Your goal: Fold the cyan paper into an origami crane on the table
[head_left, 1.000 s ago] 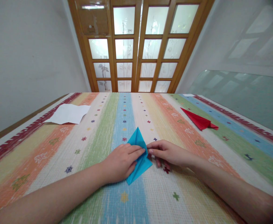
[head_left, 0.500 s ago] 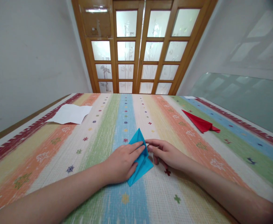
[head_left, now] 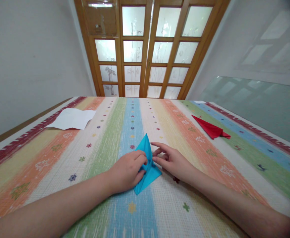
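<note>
A bright blue sheet of folded paper (head_left: 152, 178) lies on the striped tablecloth in front of me, its pointed tip facing away. Over its left side rests my left hand (head_left: 130, 169), with curled fingers and thumb gripping a fold. My right hand (head_left: 171, 161) is at the paper's right edge, its fingers apart and the index finger stretched toward the upper fold. The right thumb tip is at the edge; whether it touches cannot be made out. Part of the paper is hidden under the left fingers.
A red folded paper piece (head_left: 211, 128) lies at the right on the striped tablecloth (head_left: 105, 145). At the far left is a creased white sheet of paper (head_left: 72, 119). A glass panel (head_left: 256, 105) leans by the right wall, and wooden glazed doors (head_left: 145, 66) stand beyond the table.
My left fingers have curled from lying flat on the blue paper to gripping its fold. My right fingers have spread apart beside the edge. The paper's upper fold stands up more.
</note>
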A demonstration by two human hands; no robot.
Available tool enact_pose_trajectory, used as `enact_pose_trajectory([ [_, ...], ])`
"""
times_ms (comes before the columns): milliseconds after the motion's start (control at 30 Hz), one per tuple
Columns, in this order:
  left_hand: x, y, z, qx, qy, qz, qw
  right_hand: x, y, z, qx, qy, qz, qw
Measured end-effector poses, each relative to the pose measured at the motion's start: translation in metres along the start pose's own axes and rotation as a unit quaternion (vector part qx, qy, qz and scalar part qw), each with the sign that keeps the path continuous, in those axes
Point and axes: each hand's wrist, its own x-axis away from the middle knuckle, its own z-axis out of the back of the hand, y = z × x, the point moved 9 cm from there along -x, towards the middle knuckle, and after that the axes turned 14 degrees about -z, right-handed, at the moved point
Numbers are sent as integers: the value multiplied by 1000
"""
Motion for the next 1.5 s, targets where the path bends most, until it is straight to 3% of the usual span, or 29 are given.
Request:
enact_pose_trajectory([
  [100,0,1,4,-48,5,10,999,5,-9,6,111,81,35,990],
  [200,2,0,8,-80,25,20,996,10,-20,6,179,123,77,973],
  [367,6,-14,2,-70,30,38,996,17,-34,-8,248,100,175,948],
  [600,8,-23,-5,-69,-2,48,996,24,-39,-20,300,65,245,920],
  [833,8,-18,-3,-89,-1,51,995,31,-42,-21,316,36,251,914],
  [1133,13,-33,-20,-93,-111,113,983,33,-42,-21,323,42,242,914],
  [1500,20,-40,-22,-47,-186,117,974,17,-19,-6,351,122,160,915],
])
